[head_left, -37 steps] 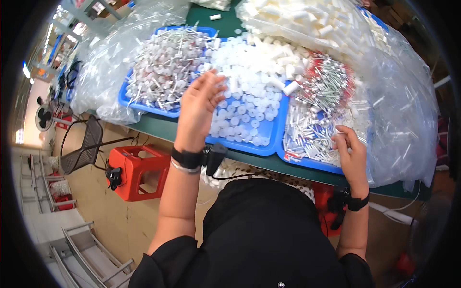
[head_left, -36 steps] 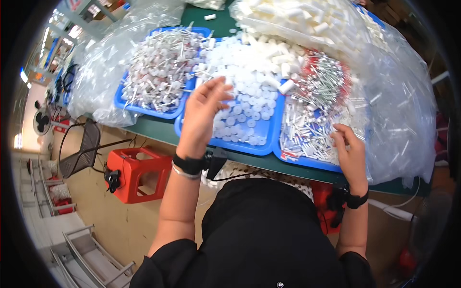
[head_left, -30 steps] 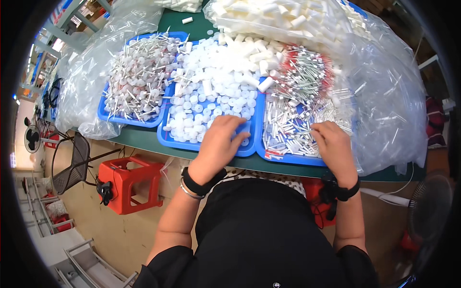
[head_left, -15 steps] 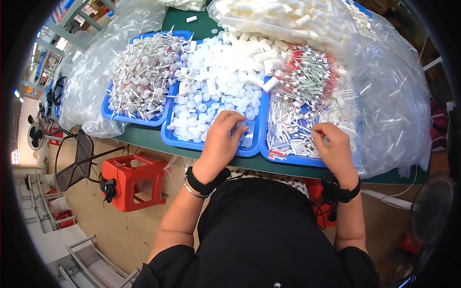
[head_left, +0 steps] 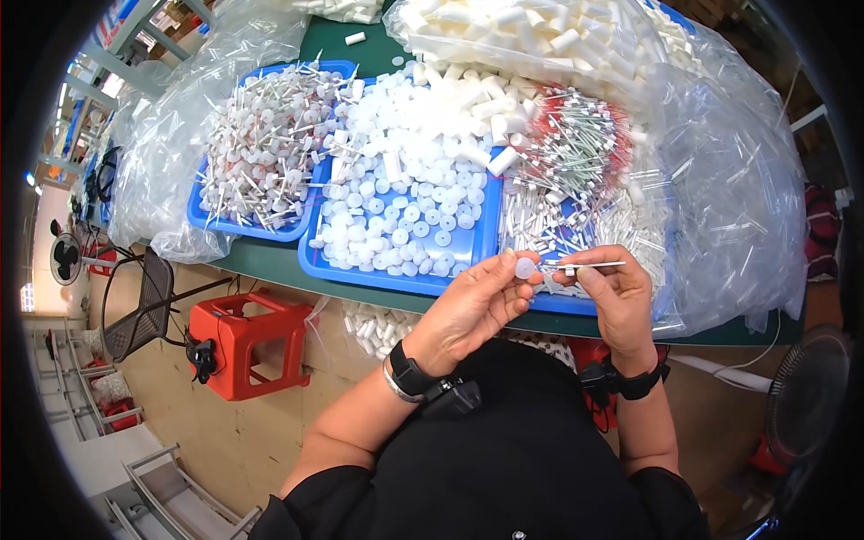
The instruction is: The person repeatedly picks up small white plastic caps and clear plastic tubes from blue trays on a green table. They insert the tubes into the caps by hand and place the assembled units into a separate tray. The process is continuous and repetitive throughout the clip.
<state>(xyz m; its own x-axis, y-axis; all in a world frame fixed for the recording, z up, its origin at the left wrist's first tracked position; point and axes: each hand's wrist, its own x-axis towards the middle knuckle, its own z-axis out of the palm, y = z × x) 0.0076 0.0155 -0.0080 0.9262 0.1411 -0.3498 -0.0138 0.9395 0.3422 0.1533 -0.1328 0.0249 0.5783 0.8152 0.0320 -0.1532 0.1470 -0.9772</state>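
My left hand [head_left: 472, 315] pinches a round translucent white disc [head_left: 525, 268] between thumb and fingertips. In my right hand [head_left: 623, 301], the fingers close on a thin white stick [head_left: 605, 265] that points left toward the disc. Whether the stick's end touches the disc is too small to tell. Both hands are close together above the front edge of the right blue tray [head_left: 576, 306], which holds short white tubes [head_left: 531, 216] and a pile of thin sticks with red wires [head_left: 580, 144]. Many similar discs [head_left: 418, 216] lie in the middle blue tray [head_left: 466, 239].
At left, another blue tray [head_left: 200, 216] is heaped with discs on sticks [head_left: 265, 144]. White foam-like cylinders [head_left: 540, 36] fill a plastic bag behind. Clear bags [head_left: 729, 198] cover the table's right side. A red stool [head_left: 247, 346] stands on the floor at left, and a fan [head_left: 810, 387] at right.
My left hand has come out of the middle tray with a disc and moved right. My right hand has risen slightly from the right tray, now showing a stick. The hands have met.
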